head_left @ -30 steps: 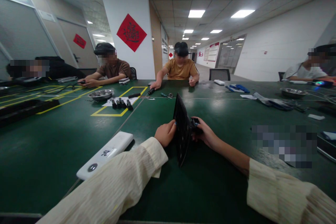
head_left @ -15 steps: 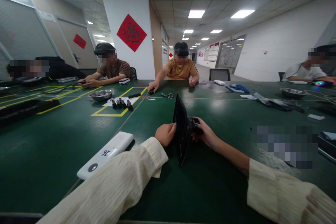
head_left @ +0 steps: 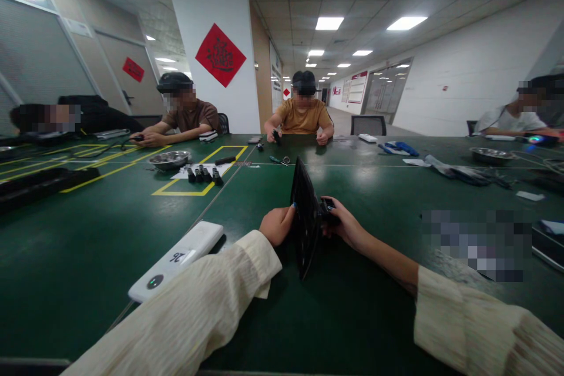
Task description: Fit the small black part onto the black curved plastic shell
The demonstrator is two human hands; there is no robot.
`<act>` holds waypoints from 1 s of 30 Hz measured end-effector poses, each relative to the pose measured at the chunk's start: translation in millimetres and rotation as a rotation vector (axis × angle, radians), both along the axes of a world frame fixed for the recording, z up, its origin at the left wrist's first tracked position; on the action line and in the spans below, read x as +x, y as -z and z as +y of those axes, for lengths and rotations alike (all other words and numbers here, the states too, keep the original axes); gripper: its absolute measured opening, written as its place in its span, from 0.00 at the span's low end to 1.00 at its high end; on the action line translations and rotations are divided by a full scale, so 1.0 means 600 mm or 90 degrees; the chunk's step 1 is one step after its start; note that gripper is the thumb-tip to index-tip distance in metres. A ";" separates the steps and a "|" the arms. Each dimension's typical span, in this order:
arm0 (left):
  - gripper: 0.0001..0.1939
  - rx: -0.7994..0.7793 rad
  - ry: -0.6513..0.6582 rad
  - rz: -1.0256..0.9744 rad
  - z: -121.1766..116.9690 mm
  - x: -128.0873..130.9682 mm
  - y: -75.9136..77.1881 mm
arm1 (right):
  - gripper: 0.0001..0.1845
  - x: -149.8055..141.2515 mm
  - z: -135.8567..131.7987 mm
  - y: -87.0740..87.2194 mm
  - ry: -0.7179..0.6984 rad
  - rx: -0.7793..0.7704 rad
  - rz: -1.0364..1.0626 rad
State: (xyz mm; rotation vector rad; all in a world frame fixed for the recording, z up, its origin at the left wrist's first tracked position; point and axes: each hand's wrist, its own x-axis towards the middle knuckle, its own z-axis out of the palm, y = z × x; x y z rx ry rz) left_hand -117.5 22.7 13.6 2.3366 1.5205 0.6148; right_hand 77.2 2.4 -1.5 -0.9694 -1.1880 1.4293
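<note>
A thin black panel stands on edge on the green table, seen nearly edge-on. On its left face my left hand is closed, thumb and fingers pressed to the panel; a speck of blue shows at the fingertips. Behind the panel, on the right, my right hand wraps round a small black block-like part that sits against the panel. Whether this part is fixed to the panel I cannot tell. A white power bank marked 26 lies left of my left forearm.
Left of centre, several black cylindrical parts stand on white paper near a metal bowl. Gloves and another metal bowl lie at the right. Across the table a person sits holding a dark object; other people sit at the sides.
Both my hands and the panel have stayed nearly still. The person opposite has drawn an arm back from the table's middle, a dark object now in that hand.
</note>
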 end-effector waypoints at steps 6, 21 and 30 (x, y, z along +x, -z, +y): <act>0.32 -0.004 0.021 -0.021 0.002 -0.001 0.000 | 0.24 0.000 -0.002 -0.002 -0.002 -0.005 0.013; 0.31 -0.011 0.018 -0.015 0.000 -0.001 -0.001 | 0.24 0.000 -0.002 -0.003 0.002 -0.001 -0.002; 0.32 -0.009 0.013 -0.012 0.001 0.000 -0.002 | 0.25 0.000 0.001 0.001 0.003 -0.003 -0.005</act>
